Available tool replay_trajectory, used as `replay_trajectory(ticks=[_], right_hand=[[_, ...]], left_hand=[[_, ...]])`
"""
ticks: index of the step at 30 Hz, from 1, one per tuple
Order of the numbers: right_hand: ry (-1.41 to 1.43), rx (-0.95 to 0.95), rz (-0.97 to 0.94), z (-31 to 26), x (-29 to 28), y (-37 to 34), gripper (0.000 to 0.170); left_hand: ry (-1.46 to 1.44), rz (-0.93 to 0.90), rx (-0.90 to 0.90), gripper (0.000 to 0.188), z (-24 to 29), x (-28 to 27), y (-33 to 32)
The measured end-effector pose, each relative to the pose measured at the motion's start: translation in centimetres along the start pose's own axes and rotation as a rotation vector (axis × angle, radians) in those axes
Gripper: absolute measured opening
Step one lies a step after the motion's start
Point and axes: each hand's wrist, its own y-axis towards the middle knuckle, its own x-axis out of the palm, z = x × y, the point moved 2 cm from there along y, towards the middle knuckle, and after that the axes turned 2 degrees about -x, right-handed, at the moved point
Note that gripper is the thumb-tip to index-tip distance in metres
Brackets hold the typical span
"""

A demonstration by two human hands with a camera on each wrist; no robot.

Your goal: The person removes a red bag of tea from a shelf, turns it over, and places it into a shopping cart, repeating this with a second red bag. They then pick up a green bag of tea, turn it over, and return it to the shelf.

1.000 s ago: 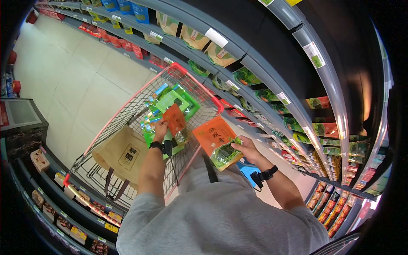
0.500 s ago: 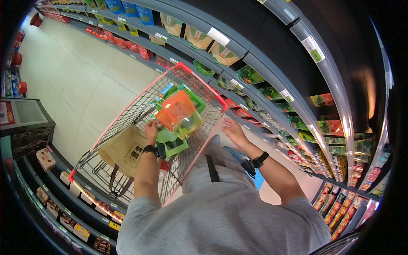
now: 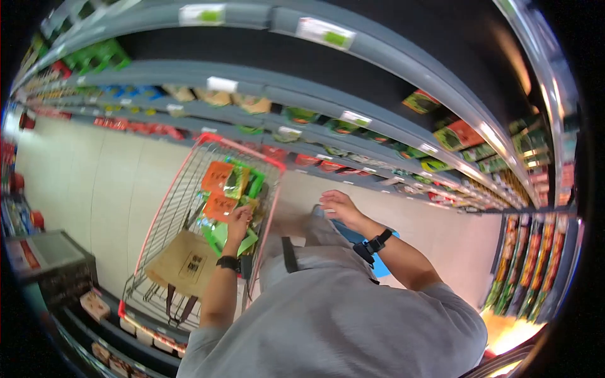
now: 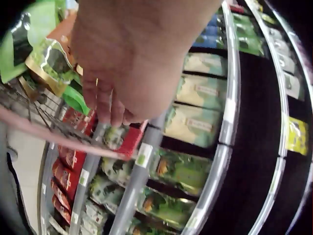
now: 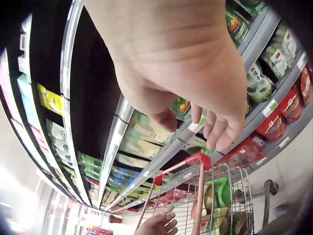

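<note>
Two orange-and-green packets (image 3: 217, 175) (image 3: 219, 206) lie on green packages (image 3: 255, 183) inside the wire cart (image 3: 165, 217). My left hand (image 3: 238, 223) hovers at the lower packet's edge, its fingers loosely bent; contact cannot be told from the head view. In the left wrist view the left hand (image 4: 127, 63) is beside a packet (image 4: 51, 63), and in the right wrist view the left hand (image 5: 159, 223) shows spread fingers. My right hand (image 3: 340, 208), outside the cart's right side, holds nothing, its fingers relaxed. The right wrist view shows that right hand (image 5: 181, 83) above the cart's red corner (image 5: 198, 160).
A beige cloth bag (image 3: 179, 261) lies in the near part of the cart. Long shelves (image 3: 378, 129) of packaged goods run along the far side and right. A dark low shelf unit (image 3: 120, 327) stands at lower left, with tiled floor (image 3: 113, 164) beyond the cart.
Both orange packets were in my hands; now they lie in the cart. The right hand released its packet and moved back out; the left let go too. The head view has turned.
</note>
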Motion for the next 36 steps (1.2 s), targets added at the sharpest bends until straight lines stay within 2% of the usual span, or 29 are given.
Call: replay_trajectory(ticks=[3, 7, 9, 10, 12, 14, 18, 19, 22, 23, 26, 27, 28, 31, 34, 36], right_hand=[[0.075, -0.085, 0.072, -0.6, -4.0, -1.2, 0.041], [0.083, -0.271, 0.187, -0.3, -11.9, -2.1, 0.043], [0.142, -0.456, 0.296, -0.4, -17.0, -2.8, 0.042], [0.168, -0.545, 0.355, -0.5, -19.8, -3.4, 0.042], [0.208, -0.848, 0.524, -1.6, -25.7, -4.6, 0.041], [0.17, -0.908, 0.762, -3.4, -31.6, -6.3, 0.043], [0.164, -1.102, 1.048, -8.8, -39.2, -9.0, 0.048], [0.14, -1.15, 1.113, -9.6, -40.7, -9.1, 0.049], [0.102, -1.139, 1.134, -9.9, -44.7, -7.3, 0.048], [0.051, -1.093, 1.145, -9.7, -45.2, -7.1, 0.042], [0.111, -1.082, 0.965, -10.3, -45.5, -6.9, 0.034], [0.075, -1.078, 1.034, -10.5, -45.4, -6.9, 0.021], [0.098, -1.063, 0.989, -10.3, -45.6, -6.7, 0.019], [0.141, -1.048, 0.902, -10.6, -45.6, -6.7, 0.013], [0.106, -1.07, 0.856, -12.1, -43.5, -9.5, 0.013], [0.152, -1.102, 0.775, -12.1, -42.0, -10.5, 0.013]], left_hand=[[0.032, -0.137, -0.019, 0.02, 4.0, 5.9, 0.2], [0.194, -0.287, 0.21, 0.025, 10.8, 15.3, -1.1], [0.235, -0.383, 0.226, 0.025, 10.8, 19.6, 0.2], [0.253, -0.432, 0.232, 0.025, 10.7, 21.9, 0.6], [0.267, -0.5, 0.22, 0.025, 12.1, 27.2, 0.5], [0.266, -0.581, 0.266, 0.025, 13.4, 32.3, 0.5], [0.392, -0.623, 0.349, 0.026, 18.3, 42.3, -0.1], [0.411, -0.621, 0.425, 0.028, 19.6, 44.7, 0.1], [0.395, -0.609, 0.659, 0.033, 22.9, 51.7, 0.8], [0.358, -0.598, 0.699, 0.033, 23.5, 53.8, 1.8], [0.29, -0.571, 0.793, 0.033, 24.7, 58.8, 5.0], [0.297, -0.572, 0.809, 0.032, 25.2, 60.1, 5.6], [0.304, -0.574, 0.823, 0.031, 25.6, 60.9, 5.4], [0.622, -0.446, 0.782, 0.022, 26.3, 61.8, 4.8], [0.485, -0.396, 0.761, 0.022, 25.9, 61.0, 6.1], [0.41, -0.492, 0.789, 0.021, 26.8, 59.4, 3.8]])
